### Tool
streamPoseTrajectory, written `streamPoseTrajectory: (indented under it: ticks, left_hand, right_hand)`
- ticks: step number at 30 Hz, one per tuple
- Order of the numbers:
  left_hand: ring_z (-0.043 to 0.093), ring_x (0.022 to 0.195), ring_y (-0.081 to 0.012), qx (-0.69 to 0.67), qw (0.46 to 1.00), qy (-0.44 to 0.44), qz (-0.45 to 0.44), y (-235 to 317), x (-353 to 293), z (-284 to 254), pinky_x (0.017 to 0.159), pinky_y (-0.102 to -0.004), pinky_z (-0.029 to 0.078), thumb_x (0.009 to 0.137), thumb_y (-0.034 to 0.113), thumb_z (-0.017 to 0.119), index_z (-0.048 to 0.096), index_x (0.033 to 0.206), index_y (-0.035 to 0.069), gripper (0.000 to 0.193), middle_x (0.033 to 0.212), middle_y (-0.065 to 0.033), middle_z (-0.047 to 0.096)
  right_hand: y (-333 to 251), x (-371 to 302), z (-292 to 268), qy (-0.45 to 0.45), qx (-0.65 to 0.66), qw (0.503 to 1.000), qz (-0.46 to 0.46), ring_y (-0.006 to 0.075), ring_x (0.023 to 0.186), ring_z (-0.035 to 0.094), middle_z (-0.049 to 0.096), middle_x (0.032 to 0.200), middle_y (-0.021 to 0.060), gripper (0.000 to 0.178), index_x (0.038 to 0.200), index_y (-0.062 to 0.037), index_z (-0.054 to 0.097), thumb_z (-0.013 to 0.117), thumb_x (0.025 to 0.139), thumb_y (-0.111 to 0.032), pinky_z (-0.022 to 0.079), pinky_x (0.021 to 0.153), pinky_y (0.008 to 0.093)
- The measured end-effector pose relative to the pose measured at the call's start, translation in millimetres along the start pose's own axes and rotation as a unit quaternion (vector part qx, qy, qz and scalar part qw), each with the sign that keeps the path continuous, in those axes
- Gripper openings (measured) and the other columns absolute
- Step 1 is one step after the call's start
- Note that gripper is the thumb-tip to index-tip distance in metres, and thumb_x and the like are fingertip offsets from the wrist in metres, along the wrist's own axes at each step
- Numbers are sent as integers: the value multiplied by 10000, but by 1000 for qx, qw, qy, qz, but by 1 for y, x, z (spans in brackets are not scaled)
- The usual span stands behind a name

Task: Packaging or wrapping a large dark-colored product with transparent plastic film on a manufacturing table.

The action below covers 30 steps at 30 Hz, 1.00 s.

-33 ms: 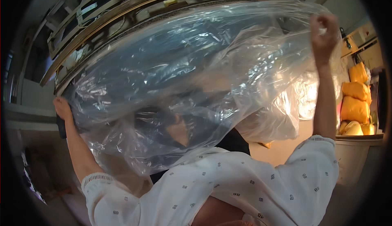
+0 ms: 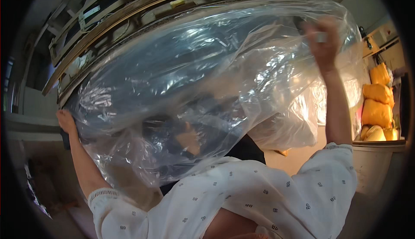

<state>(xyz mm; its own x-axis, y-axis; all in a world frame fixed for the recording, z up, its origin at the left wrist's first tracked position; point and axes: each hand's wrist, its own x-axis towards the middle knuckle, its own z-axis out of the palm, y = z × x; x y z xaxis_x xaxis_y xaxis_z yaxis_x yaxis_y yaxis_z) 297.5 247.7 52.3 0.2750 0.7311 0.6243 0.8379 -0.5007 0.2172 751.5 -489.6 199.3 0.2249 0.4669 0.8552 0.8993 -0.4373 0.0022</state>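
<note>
While both arms are raised, a large clear plastic bag [image 2: 207, 88] is held spread across the middle of the scene, its left edge grasped by the left hand [image 2: 65, 121] and its upper right edge clenched in the right hand [image 2: 322, 38], with yellow sacks [image 2: 377, 103] stacked far right.

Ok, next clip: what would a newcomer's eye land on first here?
A huge clear plastic bag fills the middle of the view, stretched wide between the left hand at the left edge and the right hand, raised high at upper right. Behind it at far right, stuffed yellow sacks are stacked above a pale bin.
</note>
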Motion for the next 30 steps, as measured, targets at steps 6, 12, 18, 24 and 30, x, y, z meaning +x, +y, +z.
streamPoseTrajectory:
  ticks: [6,12,18,24,30]
  left_hand:
    - [530,963,-406,86,995,-46,-9,-76,-15,-33,789,-459,418,902,244,407,496,1063,16,293,1023,-230,570]
    - [527,967,-400,89,994,-43,-39,-54,-15,-51,779,-454,407,907,209,401,487,1058,-10,279,1026,-239,564]
    - [526,1005,-388,100,994,-34,-24,-93,-12,-34,818,-426,411,908,214,402,475,1110,-17,316,1082,-235,555]
    - [536,989,-382,81,995,-46,-39,-100,-9,-31,808,-417,412,912,270,404,476,1110,-1,343,1071,-219,561]
    - [538,962,-382,93,993,-36,-62,-113,-9,-30,788,-423,410,915,287,391,486,1083,26,324,1055,-201,565]
  right_hand:
    - [77,-88,66,-230,-223,947,34,302,939,561,594,1030,135,391,1085,-77,556,620,797,-334,415,833,386]
    - [121,-48,101,-204,-94,943,246,337,1070,497,492,1208,174,569,1172,-38,468,455,845,-503,413,858,368]
    - [147,-59,149,-155,-325,843,399,398,1098,441,382,1303,158,575,1182,-48,451,546,791,-459,383,873,419]
    - [38,-13,136,-115,31,974,192,305,1066,487,517,1135,138,261,1019,-36,546,551,831,-216,394,875,378]
    - [9,-37,135,-212,38,976,42,280,1051,514,536,1172,78,219,1023,-54,574,528,852,-183,403,882,358]
